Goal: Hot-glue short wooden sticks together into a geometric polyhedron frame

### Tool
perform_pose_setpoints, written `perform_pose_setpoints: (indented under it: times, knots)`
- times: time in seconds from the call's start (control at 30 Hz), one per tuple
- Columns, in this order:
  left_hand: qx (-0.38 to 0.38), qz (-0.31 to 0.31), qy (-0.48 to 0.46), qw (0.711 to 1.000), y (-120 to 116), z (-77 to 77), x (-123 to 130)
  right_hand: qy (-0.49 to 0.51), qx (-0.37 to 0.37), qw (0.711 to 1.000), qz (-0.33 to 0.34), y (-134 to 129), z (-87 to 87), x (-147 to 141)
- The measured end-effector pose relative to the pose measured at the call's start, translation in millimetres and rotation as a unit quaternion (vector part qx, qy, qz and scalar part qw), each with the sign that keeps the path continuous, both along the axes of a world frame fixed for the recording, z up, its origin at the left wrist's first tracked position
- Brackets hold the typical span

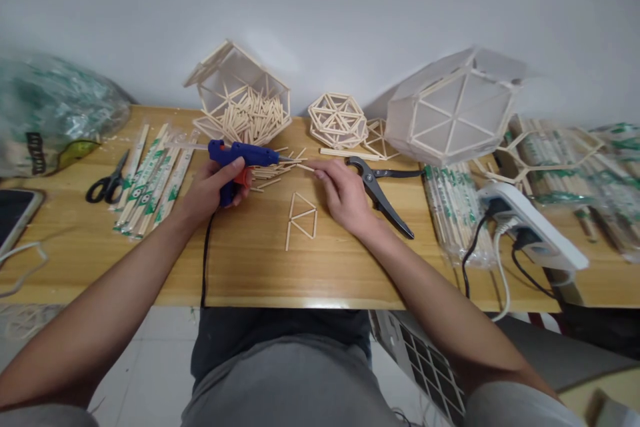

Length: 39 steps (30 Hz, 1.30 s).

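Note:
A blue hot glue gun (245, 153) is in my left hand (220, 185), its nozzle pointing right and a clear glue stick showing at its back. My right hand (345, 192) pinches a short wooden stick (306, 167) whose free end is close to the nozzle; whether they touch I cannot tell. Below, between my hands, a small flat frame of joined sticks (301, 219) lies on the table. Loose short sticks (273, 177) are scattered just behind the glue gun. Black-handled cutters (383, 193) lie right of my right hand.
Behind stand a stick-built container (245, 113) full of cut sticks, a small stick ball (338, 120) and a large covered polyhedron (453, 107). Scissors (111, 181) and wrapped chopsticks (155, 180) lie left. A power strip (535, 223) with cords sits right; the gun's cord (205, 260) crosses the front edge.

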<state>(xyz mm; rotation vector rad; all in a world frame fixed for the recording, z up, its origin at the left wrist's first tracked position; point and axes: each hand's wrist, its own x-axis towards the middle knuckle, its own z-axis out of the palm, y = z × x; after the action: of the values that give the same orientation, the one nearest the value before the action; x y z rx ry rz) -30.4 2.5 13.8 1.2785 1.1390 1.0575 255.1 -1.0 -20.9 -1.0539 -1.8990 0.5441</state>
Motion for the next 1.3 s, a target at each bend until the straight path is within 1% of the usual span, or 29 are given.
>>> perform_pose_setpoints:
  times: [0.13, 0.23, 0.33, 0.6, 0.83, 1.03, 1.3]
  knots:
    - [-0.009, -0.015, 0.020, 1.000, -0.2, -2.5, 0.2, 0.016, -0.005, 1.000, -0.007, 0.2, -4.7, -2.3]
    - [-0.007, -0.009, 0.003, 1.000, -0.6, -4.5, 0.9, 0.018, -0.005, 1.000, 0.002, -0.1, -6.4, -4.2]
    - [-0.006, -0.012, -0.012, 1.000, -0.2, -5.4, 1.1, 0.014, -0.004, 1.000, 0.007, -1.2, -5.2, -5.3]
    - [-0.006, -0.023, -0.016, 1.000, -0.3, -3.9, 1.8, 0.011, -0.010, 1.000, 0.010, -2.6, -3.8, -6.8]
    - [-0.016, -0.023, -0.007, 1.000, -0.5, -2.0, 2.8, 0.017, 0.010, 1.000, 0.019, -2.7, -4.7, -7.0]
    - [-0.024, -0.024, 0.010, 0.999, -1.0, -3.3, 1.7, 0.005, -0.016, 1.000, 0.004, -4.6, -3.9, -7.4]
    - [-0.031, -0.029, 0.008, 0.999, 0.2, -2.4, 1.4, 0.008, -0.011, 1.000, 0.009, -4.1, -4.4, -7.7]
